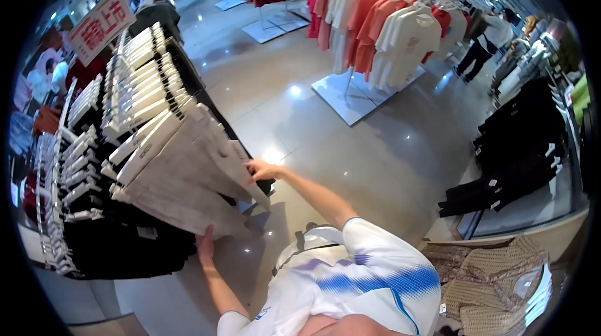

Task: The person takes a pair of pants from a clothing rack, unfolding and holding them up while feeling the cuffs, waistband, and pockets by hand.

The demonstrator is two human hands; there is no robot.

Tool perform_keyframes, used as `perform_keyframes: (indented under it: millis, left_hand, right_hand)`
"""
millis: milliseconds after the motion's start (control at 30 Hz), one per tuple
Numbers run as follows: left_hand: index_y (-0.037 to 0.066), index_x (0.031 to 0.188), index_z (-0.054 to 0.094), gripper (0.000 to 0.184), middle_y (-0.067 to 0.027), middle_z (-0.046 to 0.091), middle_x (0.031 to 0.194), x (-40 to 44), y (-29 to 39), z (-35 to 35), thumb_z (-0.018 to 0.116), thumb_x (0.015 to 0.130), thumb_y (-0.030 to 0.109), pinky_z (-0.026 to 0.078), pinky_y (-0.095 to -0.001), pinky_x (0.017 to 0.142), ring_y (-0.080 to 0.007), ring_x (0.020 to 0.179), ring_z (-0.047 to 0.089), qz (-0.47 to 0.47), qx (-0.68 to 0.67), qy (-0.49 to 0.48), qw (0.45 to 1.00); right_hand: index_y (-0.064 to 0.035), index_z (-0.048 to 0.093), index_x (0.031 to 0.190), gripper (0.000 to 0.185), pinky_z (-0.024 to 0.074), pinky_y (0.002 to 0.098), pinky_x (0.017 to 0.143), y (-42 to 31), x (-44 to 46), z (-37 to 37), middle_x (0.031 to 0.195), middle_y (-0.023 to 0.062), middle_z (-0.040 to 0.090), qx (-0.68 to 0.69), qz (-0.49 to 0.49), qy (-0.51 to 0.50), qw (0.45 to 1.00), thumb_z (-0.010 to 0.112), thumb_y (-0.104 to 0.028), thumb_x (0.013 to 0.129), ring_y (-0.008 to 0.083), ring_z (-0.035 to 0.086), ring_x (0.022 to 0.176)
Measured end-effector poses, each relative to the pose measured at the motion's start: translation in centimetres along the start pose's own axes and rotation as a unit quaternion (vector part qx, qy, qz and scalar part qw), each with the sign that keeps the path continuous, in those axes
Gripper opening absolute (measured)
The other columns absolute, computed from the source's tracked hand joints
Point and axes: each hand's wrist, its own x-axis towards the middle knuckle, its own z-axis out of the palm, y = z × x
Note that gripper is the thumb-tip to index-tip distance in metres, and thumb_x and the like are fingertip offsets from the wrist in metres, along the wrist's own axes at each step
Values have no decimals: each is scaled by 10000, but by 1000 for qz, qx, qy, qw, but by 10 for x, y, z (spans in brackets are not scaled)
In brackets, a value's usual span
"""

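Has both hands at a pair of beige trousers (pixel 178 170), hung left of the frame's centre. Runs, along the long axis, from the waistband (pixel 145 153) at upper left down to the leg ends toward the middle of the frame. Touches the upper right edge, just below a pale tag (pixel 237 150), with the right hand (pixel 261 171); meets the lower edge with the left hand (pixel 205 245). Lies, in bulk, between the hands: leftward from the right fingers, upward from the left. Puts the right hand nearer the far leg, the left nearer the near leg. Points the right index finger left, with the others curled; cannot tell whether pinching cloth. Hides the left fingers partly at the cloth's edge; cannot tell whether gripping. Shows black garments (pixel 125 251) just beside, at lower left.
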Motion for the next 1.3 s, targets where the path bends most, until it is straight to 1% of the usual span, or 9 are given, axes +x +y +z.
perform_keyframes:
  millis: [67, 167, 367, 567, 733, 867, 933, 1133, 1300]
  left_hand:
    - [-3, 1354, 380, 613, -93, 478, 1312, -5, 3, 13, 689, 839, 119, 358, -304, 985, -186, 1181, 458, -31, 17, 31, 999]
    - [5, 1337, 399, 572, -82, 489, 1293, -9, 3, 17, 677, 850, 115, 367, -298, 974, -182, 1177, 460, -58, 24, 68, 996]
    - [10, 1282, 445, 469, -73, 534, 1218, 5, -35, -8, 651, 878, 131, 378, -309, 959, -175, 1120, 495, 29, -113, 30, 993]
    - [-5, 1278, 450, 437, -93, 509, 1257, 5, -43, -17, 556, 946, 257, 381, -333, 957, -189, 1116, 490, 52, -15, 50, 997]
    - [-2, 1292, 443, 453, -108, 522, 1245, -5, -27, -12, 491, 968, 311, 388, -350, 949, -217, 1095, 507, 78, -33, 117, 990]
    - [2, 1274, 462, 424, -102, 538, 1224, -7, -17, -33, 490, 965, 292, 409, -350, 919, -218, 1076, 522, 29, -107, 118, 987]
    - [0, 1258, 477, 402, -94, 547, 1212, -6, -10, -41, 492, 960, 270, 422, -352, 898, -221, 1058, 534, 32, -96, 133, 986]
    - [-3, 1254, 485, 391, -104, 556, 1199, -9, -11, -71, 491, 958, 254, 433, -345, 888, -227, 1040, 552, 47, -105, 92, 989]
    - [15, 1292, 456, 411, -99, 549, 1216, -23, 3, -66, 490, 961, 257, 437, -367, 897, -236, 1064, 548, 12, -110, 74, 991]
  right_hand:
    - [-33, 606, 1088, 388, 452, 274, 756, 49, 11, 22, 927, -21, 631, 95, -21, 5, 995, 748, -153, 748, 104, 552, 823]
    - [-30, 651, 977, 284, 464, 311, 712, 82, 10, 44, 803, 69, 654, -109, 66, 62, 990, 698, -216, 768, 127, 577, 756]
    - [-40, 602, 1038, 335, 437, 291, 620, 86, -28, 55, 751, 21, 594, 19, -10, 221, 975, 525, -339, 909, 119, 540, 689]
    - [-88, 593, 1063, 366, 381, 275, 555, 78, -69, 37, 708, 1, 535, 65, 77, 161, 982, 524, -419, 922, 89, 468, 618]
    - [-92, 562, 1217, 494, 460, 346, 833, 60, -113, 57, 1043, 125, 638, 27, 23, 63, 997, 648, -404, 842, 186, 574, 983]
    - [-49, 570, 1197, 502, 462, 334, 841, 115, -129, 66, 1047, 110, 647, -147, 53, 23, 987, 684, -351, 813, 185, 586, 963]
    - [-24, 604, 1129, 421, 469, 335, 833, 126, -147, 72, 1017, 109, 662, -116, 222, 92, 964, 691, -271, 799, 195, 601, 932]
    - [-40, 649, 1026, 303, 481, 358, 734, 185, -192, 114, 891, 113, 674, -58, 134, 227, 963, 621, -268, 828, 185, 604, 815]
    - [-28, 636, 866, 331, 419, 350, 598, 106, -194, 143, 687, 39, 586, -78, 203, 282, 934, 591, -355, 864, 141, 516, 650]
